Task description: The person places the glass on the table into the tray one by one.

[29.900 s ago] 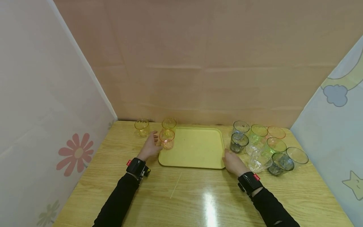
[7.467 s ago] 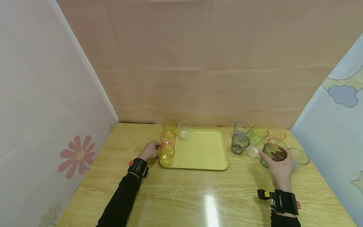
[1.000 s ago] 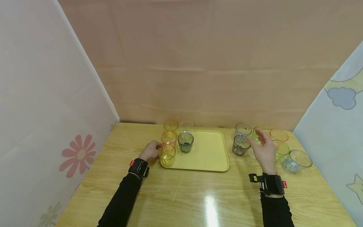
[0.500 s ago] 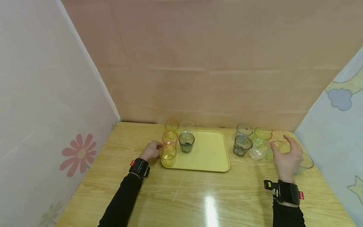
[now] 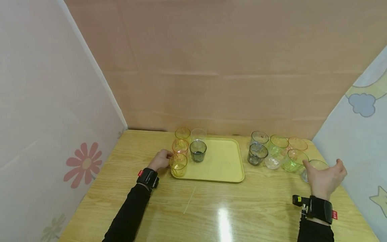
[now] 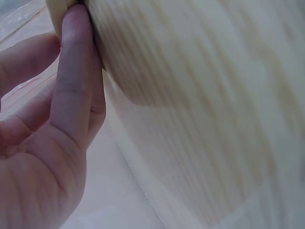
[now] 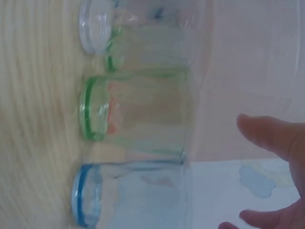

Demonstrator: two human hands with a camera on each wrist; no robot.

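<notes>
My left hand [image 5: 161, 160] pinches the left edge of a yellow tray [image 5: 223, 161]; the left wrist view shows thumb and fingers meeting at the tray's rim [image 6: 56, 19]. On the tray's left part stand an amber glass [image 5: 182, 134], an orange-rimmed glass [image 5: 180, 147], a yellow glass [image 5: 178, 165], a clear glass [image 5: 198, 133] and a dark grey glass [image 5: 198, 152]. My right hand [image 5: 325, 179] is spread, thumb and fingers apart, just at a bluish glass [image 5: 305, 175] at the table's right. In the right wrist view its fingertips are clear of that blue-based glass [image 7: 138, 198].
More glasses crowd the right of the table: a green glass [image 5: 294, 161], a yellow-green glass [image 5: 278, 144], an orange-rimmed one [image 5: 297, 143], a clear one [image 5: 273, 162], a dark grey one [image 5: 257, 155] and a bluish one [image 5: 259, 137]. Walls enclose the table's back and sides.
Earlier, my right hand gripped a dark glass at the right; a dark grey glass now stands on the tray. Within the last second that hand has moved right, to the bluish glass. The left stays.
</notes>
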